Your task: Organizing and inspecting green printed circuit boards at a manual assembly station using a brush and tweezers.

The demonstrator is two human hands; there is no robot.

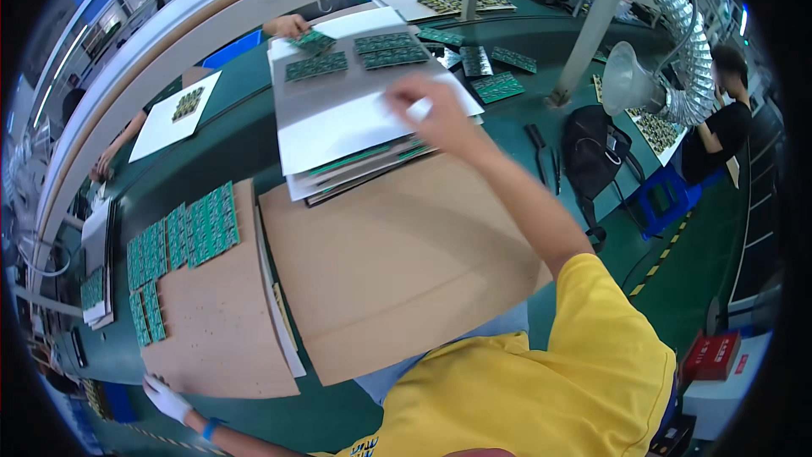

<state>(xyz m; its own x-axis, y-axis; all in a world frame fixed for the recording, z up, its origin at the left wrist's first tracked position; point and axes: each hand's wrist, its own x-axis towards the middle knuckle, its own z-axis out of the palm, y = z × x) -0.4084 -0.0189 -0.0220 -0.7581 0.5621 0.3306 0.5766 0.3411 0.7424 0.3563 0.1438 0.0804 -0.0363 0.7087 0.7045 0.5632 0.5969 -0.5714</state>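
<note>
Your bare right hand (440, 117) is at the upper middle of the frame, blurred, over the white sheet (330, 137) at the near end of a layered stack. The fingers look bent, with something small and white at them; whether they grip it, you cannot tell from this view. Your left hand (167, 399), in a white glove with a blue band (211, 428) at the wrist, is at the lower left, at the near edge of a flat brown cardboard sheet (222, 322). Whether its fingers are closed on that edge is unclear.

On that cardboard, toward the left of the frame, rectangular green circuit boards (213, 224) lie side by side, with two narrow ones below them. A second, wider brown cardboard sheet (397, 262) lies bare at the centre, directly in front of you.

On the stack's grey upper surface, more green circuit boards (392, 51) lie in the upper middle. A co-worker's hand (288, 27) holds another green board (313, 41) at the stack's far left corner.

Loose green boards (497, 86) are right of the stack on the dark green counter (505, 129). Farther right lies a black fabric bag (592, 151), below a clear plastic funnel (628, 78) on a silvery ribbed hose (695, 59).
</note>
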